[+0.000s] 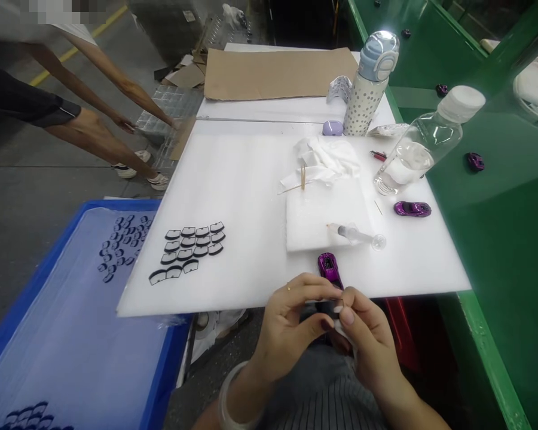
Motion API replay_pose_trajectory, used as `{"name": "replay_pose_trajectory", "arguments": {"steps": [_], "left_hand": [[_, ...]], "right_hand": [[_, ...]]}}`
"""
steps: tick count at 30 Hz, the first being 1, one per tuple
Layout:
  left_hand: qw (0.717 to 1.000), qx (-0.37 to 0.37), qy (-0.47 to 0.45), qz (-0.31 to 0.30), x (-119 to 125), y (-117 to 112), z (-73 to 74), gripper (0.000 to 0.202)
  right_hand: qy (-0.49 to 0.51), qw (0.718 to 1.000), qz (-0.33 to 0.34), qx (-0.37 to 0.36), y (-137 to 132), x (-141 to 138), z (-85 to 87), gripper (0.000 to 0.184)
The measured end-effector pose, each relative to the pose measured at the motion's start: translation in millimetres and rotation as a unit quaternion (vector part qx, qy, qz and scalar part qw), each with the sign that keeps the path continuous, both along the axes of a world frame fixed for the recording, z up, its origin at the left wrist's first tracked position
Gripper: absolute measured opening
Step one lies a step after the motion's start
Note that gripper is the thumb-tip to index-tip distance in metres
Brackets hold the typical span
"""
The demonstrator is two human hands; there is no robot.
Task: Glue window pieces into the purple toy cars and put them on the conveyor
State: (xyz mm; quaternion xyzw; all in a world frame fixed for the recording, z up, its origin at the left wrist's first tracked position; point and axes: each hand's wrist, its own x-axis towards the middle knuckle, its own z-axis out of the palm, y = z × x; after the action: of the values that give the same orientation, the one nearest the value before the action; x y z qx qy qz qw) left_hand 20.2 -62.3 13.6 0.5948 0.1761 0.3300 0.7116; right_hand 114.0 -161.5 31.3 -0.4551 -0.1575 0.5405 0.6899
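My left hand (289,325) and my right hand (370,334) meet over my lap at the table's near edge. The fingers of both are bent in a pinch. From my right fingers hangs a crumpled bit of white tissue (342,328). What my left fingertips hold is too small and too covered to name. Just beyond the fingertips lies a purple toy car (329,269). Behind it a syringe (356,233) rests on a white foam block (314,221), where several toothpicks (303,178) stand upright beside crumpled tissues (329,156).
Rows of black-edged clear parts (188,243) lie on the white table (242,179). More fill a blue tray (83,334) at left. A clear bottle (424,146), a dotted flask (370,89) and another purple toy car (412,208) are at right. Another person (85,128) bends at upper left.
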Motion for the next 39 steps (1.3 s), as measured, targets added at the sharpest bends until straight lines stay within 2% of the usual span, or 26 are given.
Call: {"name": "replay_pose_trajectory", "arguments": {"steps": [2,6,8,10,13,16,21,24,26,29,31,34,37,39], "left_hand": [[0.997,-0.068,-0.042,-0.019,4.3,-1.2,-2.3,0.022],[0.974,-0.205,-0.097,-0.019,9.7,-1.3,-4.6,0.027],[0.964,-0.244,-0.106,-0.011,10.8,-0.5,-5.1,0.032],[0.961,-0.254,-0.107,-0.001,11.5,0.2,-5.8,0.034],[0.962,-0.255,-0.094,0.010,12.3,0.4,-7.8,0.036],[0.962,-0.257,-0.085,0.027,12.7,-1.1,-10.6,0.035],[0.953,-0.291,-0.086,0.020,12.7,-4.3,-13.1,0.027],[0.950,-0.299,-0.086,0.031,13.9,-3.7,-12.4,0.028],[0.951,-0.296,-0.086,0.027,15.0,-2.5,-11.5,0.030],[0.952,-0.291,-0.086,0.026,15.9,-1.3,-9.8,0.029],[0.953,-0.292,-0.075,0.032,15.6,-1.2,-9.1,0.030],[0.950,-0.305,-0.049,0.044,14.6,-1.7,-8.7,0.031],[0.945,-0.316,-0.063,0.049,14.9,-2.4,-8.9,0.031],[0.945,-0.312,-0.081,0.046,16.3,-2.8,-8.9,0.030]], "right_hand": [[-0.020,1.000,-0.004,0.007,2.4,-1.5,-1.5,0.036],[-0.092,0.995,0.013,0.033,-0.7,6.8,-8.1,0.035],[-0.139,0.990,0.011,0.034,-3.6,16.9,-9.5,0.031],[-0.241,0.969,-0.028,0.040,-4.0,27.8,-7.9,0.023],[-0.429,0.893,-0.091,0.101,2.6,39.2,-0.7,0.008],[-0.525,0.834,-0.070,0.158,13.9,39.2,7.6,0.019],[-0.693,0.709,-0.064,0.113,21.6,29.7,16.4,0.026],[-0.733,0.670,-0.014,0.116,13.2,34.6,22.0,0.020],[-0.746,0.659,0.011,0.101,6.5,41.5,26.8,0.019],[-0.754,0.651,-0.037,0.076,4.4,47.5,31.6,0.022],[-0.748,0.656,-0.057,0.079,9.9,45.3,31.4,0.024],[-0.744,0.661,-0.025,0.091,18.9,37.3,29.2,0.024],[-0.745,0.661,0.022,0.089,15.2,36.9,30.9,0.018],[-0.725,0.683,0.043,0.074,5.5,44.1,32.8,0.014]]}}
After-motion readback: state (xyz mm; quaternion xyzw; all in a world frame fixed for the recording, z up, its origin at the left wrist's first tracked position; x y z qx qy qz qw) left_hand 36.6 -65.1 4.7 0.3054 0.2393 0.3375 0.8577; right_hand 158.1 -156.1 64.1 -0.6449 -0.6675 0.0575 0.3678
